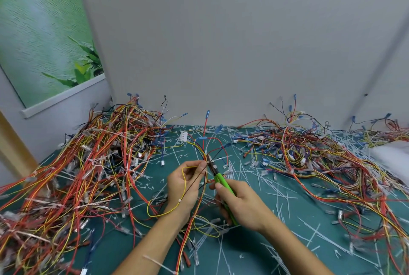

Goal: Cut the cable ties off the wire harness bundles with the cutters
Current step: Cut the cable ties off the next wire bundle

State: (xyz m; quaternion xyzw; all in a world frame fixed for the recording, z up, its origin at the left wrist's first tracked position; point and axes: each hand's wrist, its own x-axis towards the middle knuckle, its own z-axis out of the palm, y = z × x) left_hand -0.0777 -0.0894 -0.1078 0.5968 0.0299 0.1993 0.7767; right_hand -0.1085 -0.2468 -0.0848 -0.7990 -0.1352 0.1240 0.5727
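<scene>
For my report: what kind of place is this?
Likely a wire-harness rework bench: piles of harnesses on a green mat, cut cable ties strewn about, green-handled cutters in the right hand.

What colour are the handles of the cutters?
Bright green. The cutters are gripped by the right hand, and the head view shows them best.

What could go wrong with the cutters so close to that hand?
1. The tip of the green-handled cutters sits beside the fingers of the left hand, which pinch the red and yellow wire bundle; a slip might nick a finger.
2. With the tip among the wires, a squeeze by the right hand may cut a wire rather than a tie.
</scene>
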